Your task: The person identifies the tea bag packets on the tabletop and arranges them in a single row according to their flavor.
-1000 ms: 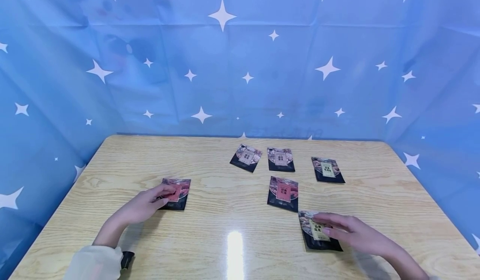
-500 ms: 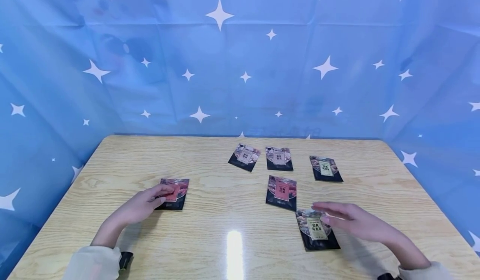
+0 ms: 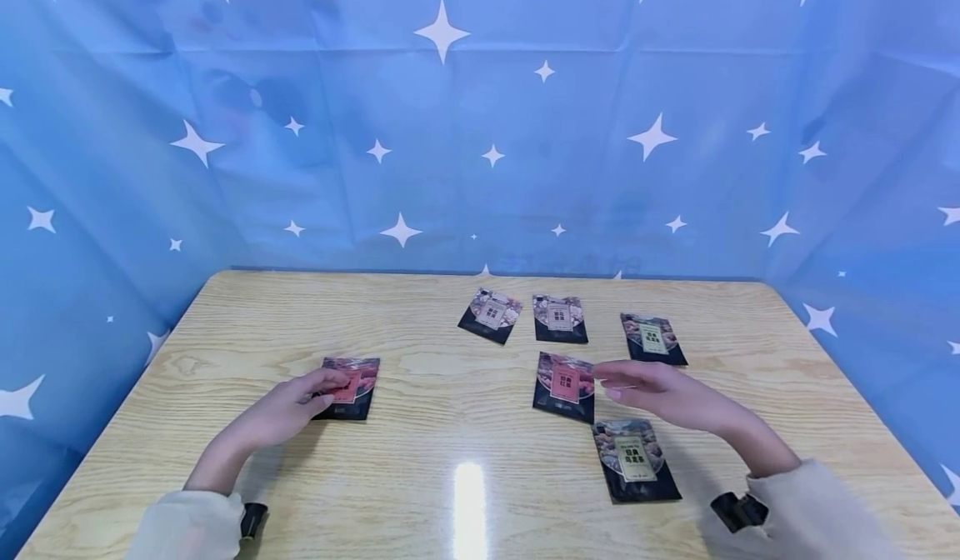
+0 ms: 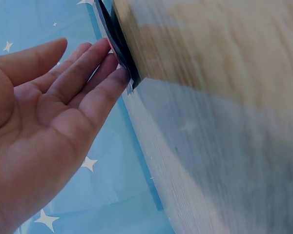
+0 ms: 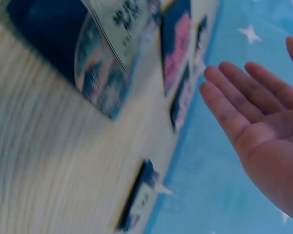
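My left hand (image 3: 281,410) rests its fingertips on a flat black packet with a red label (image 3: 367,383), partly covering it; in the left wrist view its fingers are nearly straight against the packet's face (image 4: 118,44). Raised above the table, my right hand (image 3: 667,395) has extended fingers and holds nothing. Its fingertips overlap the right edge of a second red-label packet (image 3: 564,387) in the head view. Below that hand lies a packet with a yellow-green label (image 3: 636,464), one corner close to the second red-label packet. The right wrist view shows the open palm (image 5: 268,126).
Two packets with pale pink labels, one tilted (image 3: 491,316) and one straighter (image 3: 560,320), lie toward the back of the wooden table (image 3: 420,460). Another green-label packet (image 3: 652,339) lies at the back right. A blue star-patterned curtain (image 3: 480,127) stands behind the table.
My right hand has lifted off the front yellow-green-label packet and moved forward and left toward the right-hand red-label packet. My left hand stays on its packet.
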Tool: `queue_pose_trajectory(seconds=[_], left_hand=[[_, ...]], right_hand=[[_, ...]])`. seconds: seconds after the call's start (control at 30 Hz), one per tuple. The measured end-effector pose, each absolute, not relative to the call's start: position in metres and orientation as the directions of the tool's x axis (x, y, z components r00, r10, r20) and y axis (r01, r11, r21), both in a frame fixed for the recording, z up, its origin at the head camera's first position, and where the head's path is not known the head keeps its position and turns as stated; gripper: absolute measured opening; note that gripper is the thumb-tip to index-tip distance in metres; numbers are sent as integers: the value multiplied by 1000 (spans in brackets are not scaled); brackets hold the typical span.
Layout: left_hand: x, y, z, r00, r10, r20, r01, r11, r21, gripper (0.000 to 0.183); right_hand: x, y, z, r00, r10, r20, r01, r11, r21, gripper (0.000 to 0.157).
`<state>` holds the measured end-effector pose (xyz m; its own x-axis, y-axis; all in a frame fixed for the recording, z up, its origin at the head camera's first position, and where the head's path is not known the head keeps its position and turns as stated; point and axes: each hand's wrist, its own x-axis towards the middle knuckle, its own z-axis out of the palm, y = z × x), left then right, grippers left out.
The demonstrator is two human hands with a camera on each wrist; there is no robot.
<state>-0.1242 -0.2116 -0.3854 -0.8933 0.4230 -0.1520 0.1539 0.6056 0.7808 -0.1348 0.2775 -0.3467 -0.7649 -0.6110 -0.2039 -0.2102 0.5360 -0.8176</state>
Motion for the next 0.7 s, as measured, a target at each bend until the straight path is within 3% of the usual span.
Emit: queue_pose_trajectory(seconds=[0.4, 0.7], left_hand=[[-127, -214, -390, -897, 419, -140, 154, 594, 790, 36], [-127, -214, -392, -894, 424, -143, 150, 586, 797, 37]], right_hand=[[-151, 251, -369, -754, -632, -179, -272, 549, -790, 47], [-155, 242, -378, -745, -625, -233, -221, 561, -798, 46]])
